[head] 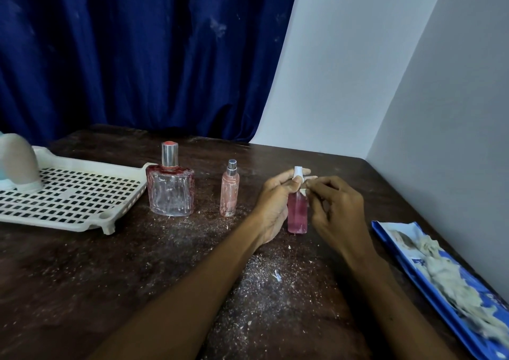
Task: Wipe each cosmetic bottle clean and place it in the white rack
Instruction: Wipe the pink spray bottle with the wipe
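Take the table as a clock face, with twelve toward the blue curtain (137,56) and six at the wearer.

At about nine to ten o'clock lies the white rack (68,194). A pale rounded thing (19,164) stands on its far left part. The frame edge cuts it off, so I cannot tell whether it is a bottle already placed.

Just right of the rack, at about eleven, stands the squat glass bottle (170,191) with a silver cap, its glass streaked. Near it, at twelve, is the slim pink spray bottle (229,191). Both are upright on the table (110,277) and outside the rack, so for each at least the placing is left. I cannot say whether either has been wiped.

At about one o'clock the left hand (272,202) has its fingers curled round the neck and cap of the white-capped pink bottle (297,216). This bottle is upright, with its base at or just above the tabletop. The right hand (336,208) pinches a small white scrap (303,192) against the bottle's shoulder, so I judge this bottle to be mid-wipe.

At three to four o'clock a blue packet (407,266) lies by the wall, with crumpled pale wipes (451,279) on it. Dust and crumbs speckle the table.

By my reckoning at most one bottle is racked, and three are left to go in.
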A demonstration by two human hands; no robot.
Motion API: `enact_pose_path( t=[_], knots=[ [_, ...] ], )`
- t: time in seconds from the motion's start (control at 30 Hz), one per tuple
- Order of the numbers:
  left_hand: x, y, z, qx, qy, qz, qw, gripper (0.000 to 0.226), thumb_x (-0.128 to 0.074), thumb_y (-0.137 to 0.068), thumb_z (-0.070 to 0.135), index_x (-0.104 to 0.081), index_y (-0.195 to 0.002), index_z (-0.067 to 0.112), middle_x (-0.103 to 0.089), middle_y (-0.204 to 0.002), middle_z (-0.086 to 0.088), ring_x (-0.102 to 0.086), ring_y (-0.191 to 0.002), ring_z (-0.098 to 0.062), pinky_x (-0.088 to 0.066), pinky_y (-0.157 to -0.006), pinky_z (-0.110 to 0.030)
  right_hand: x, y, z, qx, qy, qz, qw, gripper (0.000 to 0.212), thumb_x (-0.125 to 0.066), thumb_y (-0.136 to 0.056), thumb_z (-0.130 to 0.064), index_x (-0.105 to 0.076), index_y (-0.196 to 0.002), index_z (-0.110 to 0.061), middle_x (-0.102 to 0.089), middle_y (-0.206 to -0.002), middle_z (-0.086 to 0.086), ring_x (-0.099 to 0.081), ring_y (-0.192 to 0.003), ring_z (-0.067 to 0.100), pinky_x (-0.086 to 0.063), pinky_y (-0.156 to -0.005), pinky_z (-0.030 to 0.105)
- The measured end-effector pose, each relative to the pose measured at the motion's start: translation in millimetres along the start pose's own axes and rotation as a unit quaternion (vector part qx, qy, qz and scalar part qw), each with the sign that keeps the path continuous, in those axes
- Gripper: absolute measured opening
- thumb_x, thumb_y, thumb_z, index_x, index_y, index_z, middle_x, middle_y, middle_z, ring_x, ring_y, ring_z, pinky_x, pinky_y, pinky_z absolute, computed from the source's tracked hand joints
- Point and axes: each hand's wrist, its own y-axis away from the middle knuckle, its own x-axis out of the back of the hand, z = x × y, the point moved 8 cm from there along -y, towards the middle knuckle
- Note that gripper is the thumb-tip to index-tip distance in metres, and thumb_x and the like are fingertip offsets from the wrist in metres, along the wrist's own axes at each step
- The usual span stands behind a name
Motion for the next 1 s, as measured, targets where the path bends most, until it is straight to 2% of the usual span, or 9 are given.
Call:
enact_pose_path(
  t=[0.17,0.33,0.47,0.53,0.6,0.67,0.83,0.9,1.0],
  knots=[
    [1,-1,1,-0.001,-0.003,-0.013,1.000,0.028,-0.046,-0.102,0.008,-0.062,-0.126,0.006,-0.070,-0.123,-0.011,-0.061,-0.122,-0.026,-0.049,-0.104,-0.040,-3,-2,9,-0.027,0.024,-0.006,0.999,0.024,-0.069,-0.079,0.008,-0.076,-0.101,0.000,-0.068,-0.092,0.013,-0.062,-0.073,0.016,-0.035,-0.069,0.002],
    [0,-1,-1,0.001,0.009,-0.002,1.000,0.027,-0.047,-0.102,0.009,-0.063,-0.124,0.007,-0.070,-0.121,-0.012,-0.064,-0.117,-0.024,-0.048,-0.105,-0.040,-1,0,-1,0.010,0.009,-0.002,1.000,0.027,-0.066,-0.079,0.011,-0.076,-0.101,0.000,-0.068,-0.094,0.011,-0.059,-0.078,0.013,-0.038,-0.077,0.000],
    [5,-3,-1,0.000,-0.005,0.001,1.000,0.027,-0.046,-0.103,0.009,-0.063,-0.124,0.006,-0.071,-0.119,-0.011,-0.065,-0.117,-0.026,-0.050,-0.103,-0.041,-5,1,9,-0.039,0.012,-0.026,0.999,0.024,-0.065,-0.084,0.005,-0.075,-0.106,-0.001,-0.067,-0.095,0.009,-0.058,-0.074,0.010,-0.039,-0.069,0.003],
    [8,-5,-2,0.003,0.000,0.015,1.000,0.026,-0.046,-0.102,0.009,-0.064,-0.121,0.007,-0.071,-0.113,-0.012,-0.068,-0.106,-0.023,-0.052,-0.099,-0.040,-4,3,13,-0.055,0.013,-0.034,0.998,0.021,-0.066,-0.088,-0.001,-0.074,-0.107,-0.006,-0.068,-0.095,0.006,-0.057,-0.074,0.007,-0.039,-0.069,0.004],
    [8,-6,-2,0.014,0.004,0.020,1.000,0.028,-0.046,-0.103,0.010,-0.063,-0.125,0.008,-0.067,-0.102,-0.010,-0.067,-0.089,-0.018,-0.057,-0.086,-0.036,-1,3,14,-0.064,-0.010,-0.026,0.998,0.020,-0.067,-0.090,-0.007,-0.073,-0.108,-0.010,-0.070,-0.097,0.004,-0.061,-0.079,0.007,-0.045,-0.072,0.008],
    [7,-5,-2,0.028,0.003,0.017,0.999,0.029,-0.045,-0.104,0.011,-0.061,-0.127,0.008,-0.066,-0.098,-0.010,-0.064,-0.083,-0.016,-0.056,-0.079,-0.034,0,3,13,-0.062,-0.034,-0.026,0.997,0.022,-0.066,-0.090,-0.013,-0.072,-0.112,-0.013,-0.070,-0.102,0.001,-0.064,-0.085,0.006,-0.050,-0.074,0.012],
    [14,-8,-2,0.038,-0.018,0.047,0.998,0.030,-0.040,-0.106,0.012,-0.059,-0.128,0.004,-0.072,-0.110,-0.013,-0.068,-0.091,-0.019,-0.057,-0.085,-0.034,-6,4,6,-0.035,-0.057,-0.046,0.997,0.026,-0.072,-0.085,-0.005,-0.074,-0.110,-0.010,-0.071,-0.103,0.004,-0.064,-0.085,0.002,-0.046,-0.077,0.000],
    [15,-8,-3,0.040,-0.017,0.057,0.997,0.029,-0.040,-0.106,0.014,-0.058,-0.127,0.003,-0.072,-0.109,-0.013,-0.069,-0.094,-0.020,-0.056,-0.089,-0.035,-8,5,2,-0.019,-0.066,-0.060,0.996,0.026,-0.074,-0.082,-0.002,-0.075,-0.107,-0.010,-0.071,-0.102,0.003,-0.063,-0.085,-0.001,-0.046,-0.078,0.001],
    [18,-7,-2,0.036,-0.005,0.069,0.997,0.025,-0.043,-0.106,0.014,-0.056,-0.124,0.004,-0.071,-0.111,-0.013,-0.070,-0.097,-0.021,-0.057,-0.087,-0.035,-11,7,-1,-0.013,-0.092,-0.093,0.991,0.023,-0.075,-0.081,-0.002,-0.078,-0.101,-0.012,-0.071,-0.097,-0.002,-0.066,-0.083,-0.001,-0.051,-0.073,0.006]
  ],
)
